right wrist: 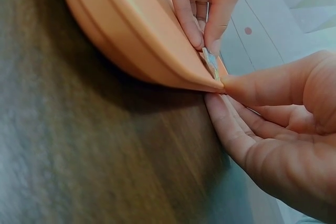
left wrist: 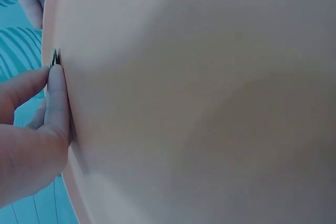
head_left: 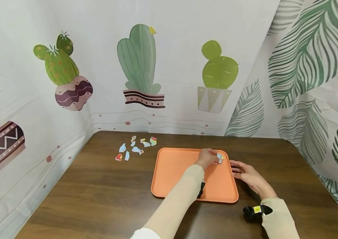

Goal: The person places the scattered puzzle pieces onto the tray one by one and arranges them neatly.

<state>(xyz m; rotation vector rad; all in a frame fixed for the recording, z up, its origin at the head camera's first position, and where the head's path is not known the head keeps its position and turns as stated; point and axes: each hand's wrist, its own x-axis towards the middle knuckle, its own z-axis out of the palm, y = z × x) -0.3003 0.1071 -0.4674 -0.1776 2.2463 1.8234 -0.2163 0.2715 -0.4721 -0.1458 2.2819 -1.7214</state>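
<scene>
At the back right corner of the orange tray [head_left: 174, 172], my left hand [head_left: 207, 158] pinches a small light-blue puzzle piece [head_left: 220, 159] with a yellow patch. The right wrist view shows the piece [right wrist: 211, 62] tilted close over the tray floor, just inside the rim. In the left wrist view the piece [left wrist: 54, 59] appears edge-on between thumb and fingers. My right hand [head_left: 251, 177] holds the tray's right rim near that same corner, thumb at the top of the rim and fingers beneath it.
Several loose puzzle pieces [head_left: 135, 150], blue with red, yellow and green parts, lie on the brown wooden table [head_left: 103, 196] left of the tray. A curtain [head_left: 177, 66] printed with cacti and leaves hangs behind the table.
</scene>
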